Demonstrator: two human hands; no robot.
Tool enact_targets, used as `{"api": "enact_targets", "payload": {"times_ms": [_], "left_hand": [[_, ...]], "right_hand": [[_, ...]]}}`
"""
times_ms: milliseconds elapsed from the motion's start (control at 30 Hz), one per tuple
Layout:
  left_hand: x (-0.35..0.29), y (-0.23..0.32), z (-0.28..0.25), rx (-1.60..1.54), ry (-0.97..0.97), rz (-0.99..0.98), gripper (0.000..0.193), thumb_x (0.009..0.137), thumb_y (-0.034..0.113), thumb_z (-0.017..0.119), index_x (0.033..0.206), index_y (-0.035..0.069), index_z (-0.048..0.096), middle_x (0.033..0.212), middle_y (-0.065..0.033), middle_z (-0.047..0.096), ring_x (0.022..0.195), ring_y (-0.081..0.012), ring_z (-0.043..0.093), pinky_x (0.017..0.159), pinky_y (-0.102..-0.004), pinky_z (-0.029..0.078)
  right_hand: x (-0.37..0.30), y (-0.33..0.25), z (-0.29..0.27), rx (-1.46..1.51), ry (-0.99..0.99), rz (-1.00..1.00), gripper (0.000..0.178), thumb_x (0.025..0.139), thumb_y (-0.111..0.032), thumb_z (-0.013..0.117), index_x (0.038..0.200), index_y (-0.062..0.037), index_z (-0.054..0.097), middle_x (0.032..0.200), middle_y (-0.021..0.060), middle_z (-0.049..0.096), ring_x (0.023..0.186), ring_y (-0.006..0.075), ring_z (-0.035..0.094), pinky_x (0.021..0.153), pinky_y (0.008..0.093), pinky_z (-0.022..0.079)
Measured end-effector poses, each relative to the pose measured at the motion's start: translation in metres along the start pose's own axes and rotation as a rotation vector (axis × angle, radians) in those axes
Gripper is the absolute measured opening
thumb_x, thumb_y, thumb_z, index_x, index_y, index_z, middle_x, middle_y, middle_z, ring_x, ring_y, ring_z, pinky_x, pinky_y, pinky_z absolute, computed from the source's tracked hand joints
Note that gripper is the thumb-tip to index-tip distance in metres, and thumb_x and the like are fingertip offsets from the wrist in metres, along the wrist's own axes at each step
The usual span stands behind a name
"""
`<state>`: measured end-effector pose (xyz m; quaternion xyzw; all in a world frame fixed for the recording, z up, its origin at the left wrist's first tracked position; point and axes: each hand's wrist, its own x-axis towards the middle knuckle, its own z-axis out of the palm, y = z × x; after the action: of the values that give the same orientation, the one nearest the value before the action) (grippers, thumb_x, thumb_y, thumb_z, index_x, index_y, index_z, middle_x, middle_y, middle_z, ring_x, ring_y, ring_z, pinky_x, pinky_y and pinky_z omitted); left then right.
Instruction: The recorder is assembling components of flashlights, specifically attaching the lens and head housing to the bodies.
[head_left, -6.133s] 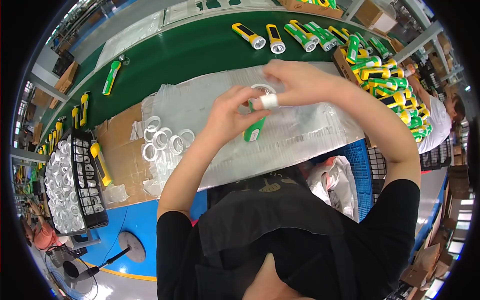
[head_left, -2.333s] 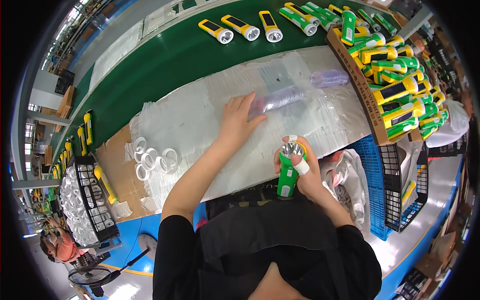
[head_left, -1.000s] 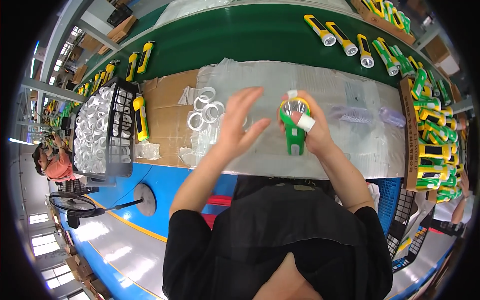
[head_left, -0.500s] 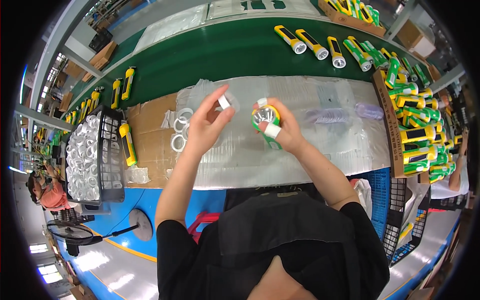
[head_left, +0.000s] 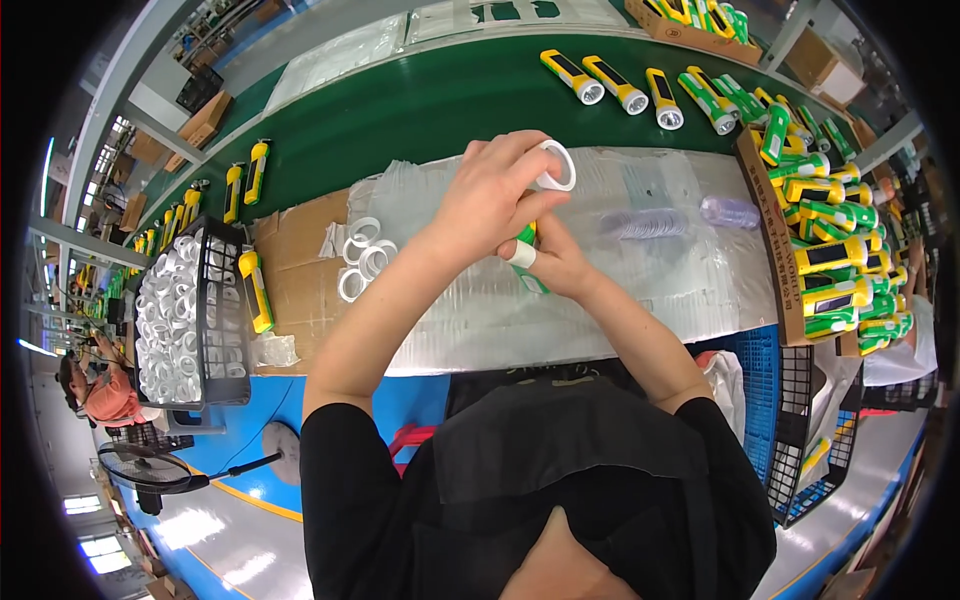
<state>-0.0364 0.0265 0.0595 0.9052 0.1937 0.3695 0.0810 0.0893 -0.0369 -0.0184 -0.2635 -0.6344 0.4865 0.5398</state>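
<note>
My left hand [head_left: 490, 200] grips a white ring [head_left: 571, 168] at its fingertips, held above my right hand. The ring's opening faces up and to the right. My right hand [head_left: 562, 258], with a white wrap round its thumb, is closed round a yellow-and-green flashlight [head_left: 530, 281]. The head of that flashlight is hidden behind my left hand. Several loose white rings [head_left: 352, 285] lie on the work surface left of my hands. A row of clear thin discs [head_left: 648, 224] lies to the right on the plastic sheeting [head_left: 460, 320].
On the left stands a black basket [head_left: 225, 390] full of white rings, beside a yellow flashlight [head_left: 256, 291]. A cardboard box [head_left: 768, 240] heaped with flashlights stands at right. More flashlights [head_left: 664, 98] lie on the green belt [head_left: 400, 110]. Another person [head_left: 105, 390] sits far left.
My left hand has moved right with the white ring, over the flashlight in my right hand. The flashlight's reflector, visible before, is now covered.
</note>
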Motion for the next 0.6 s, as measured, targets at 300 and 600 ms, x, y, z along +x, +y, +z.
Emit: {"api": "enact_targets", "payload": {"times_ms": [300, 600], "left_hand": [[-0.009, -0.009, 0.010, -0.652, 0.336, -0.404, 0.025, 0.081, 0.018, 0.078, 0.096, 0.009, 0.060, 0.108, -0.0097, 0.063, 0.098, -0.0209, 0.062, 0.080, -0.0338, 0.048], [-0.105, -0.053, 0.035, 0.122, 0.047, -0.356, 0.030, 0.087, 0.023, 0.072, 0.108, 0.004, 0.061, 0.119, -0.0150, 0.062, 0.109, -0.0277, 0.061, 0.091, -0.0361, 0.047]], "right_hand": [[-0.011, 0.001, -0.001, -0.041, 0.202, 0.026, 0.051, 0.090, -0.020, 0.070, 0.131, -0.0031, 0.045, 0.106, 0.0055, 0.058, 0.089, 0.0142, 0.059, 0.076, 0.0301, 0.052], [-0.024, -0.014, -0.009, -0.173, 0.263, 0.018, 0.053, 0.087, -0.021, 0.073, 0.129, -0.0029, 0.046, 0.101, 0.0090, 0.062, 0.085, 0.0179, 0.062, 0.076, 0.0324, 0.052]]}}
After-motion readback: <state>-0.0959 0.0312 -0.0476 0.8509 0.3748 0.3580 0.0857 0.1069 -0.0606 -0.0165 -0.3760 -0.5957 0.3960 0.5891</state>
